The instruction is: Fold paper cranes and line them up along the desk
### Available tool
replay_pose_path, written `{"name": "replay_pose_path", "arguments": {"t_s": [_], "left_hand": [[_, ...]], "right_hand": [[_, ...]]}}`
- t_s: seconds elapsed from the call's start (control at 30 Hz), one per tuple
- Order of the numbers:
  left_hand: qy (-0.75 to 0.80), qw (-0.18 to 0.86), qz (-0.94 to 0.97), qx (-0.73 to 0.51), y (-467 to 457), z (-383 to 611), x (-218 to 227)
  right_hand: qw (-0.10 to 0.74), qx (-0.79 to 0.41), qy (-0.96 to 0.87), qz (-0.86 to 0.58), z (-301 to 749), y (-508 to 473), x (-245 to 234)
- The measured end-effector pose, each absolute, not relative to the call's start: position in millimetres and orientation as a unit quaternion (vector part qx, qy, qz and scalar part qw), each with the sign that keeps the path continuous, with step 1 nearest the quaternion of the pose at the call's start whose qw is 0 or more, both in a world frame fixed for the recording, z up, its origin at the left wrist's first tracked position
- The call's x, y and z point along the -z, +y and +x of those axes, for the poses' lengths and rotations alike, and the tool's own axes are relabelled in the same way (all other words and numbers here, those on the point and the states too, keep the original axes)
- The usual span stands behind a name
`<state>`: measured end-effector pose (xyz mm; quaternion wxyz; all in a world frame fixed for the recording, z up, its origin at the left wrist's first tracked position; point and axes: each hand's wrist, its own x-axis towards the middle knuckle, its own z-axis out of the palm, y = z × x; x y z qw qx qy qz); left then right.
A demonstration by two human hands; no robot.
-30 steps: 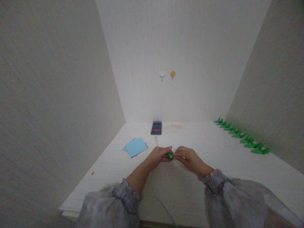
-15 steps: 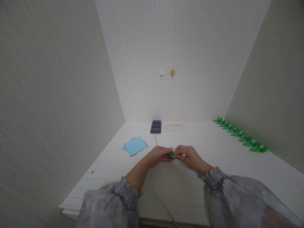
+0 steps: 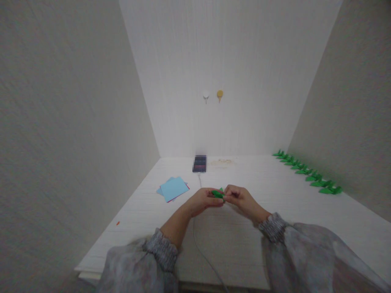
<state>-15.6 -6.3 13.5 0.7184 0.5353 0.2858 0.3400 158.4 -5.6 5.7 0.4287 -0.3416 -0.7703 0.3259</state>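
Note:
A small piece of folded green paper (image 3: pixel 218 194) is held between my two hands above the middle of the table. My left hand (image 3: pixel 204 200) grips it from the left, thumb and fingers closed around its body. From the right, my right hand (image 3: pixel 240 197) pinches its other end with thumb and forefinger. The fingertips hide part of the paper, so its full shape cannot be made out. Along the right edge of the table runs a row of several folded green paper figures (image 3: pixel 314 177) with pointed, raised ends.
Left of my hands lies a stack of square paper sheets (image 3: pixel 174 189), light blue on top. A phone (image 3: pixel 199 163) at the back has a white cable (image 3: pixel 197 240) running toward me. An orange scrap (image 3: pixel 118 223) lies at left. Two hooks (image 3: pixel 220 94) hang on the back wall.
The green paper has turned in my hands, and more of it now shows above the left fingers. The view has shifted slightly; the other things stay in place.

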Motion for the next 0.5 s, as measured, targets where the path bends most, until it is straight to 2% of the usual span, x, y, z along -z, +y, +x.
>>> {"name": "replay_pose_path", "arguments": {"t_s": [0.13, 0.5], "left_hand": [[0.29, 0.7, 0.549, -0.353, -6.7, -13.4, -14.2], [0.271, 0.692, 0.582, -0.329, -1.4, -1.2, -2.6]], "right_hand": [[0.435, -0.324, -0.761, -0.356, 156.9, -6.2, -4.9], [0.348, -0.115, -0.822, -0.436, 156.9, -11.2, -7.2]]}}
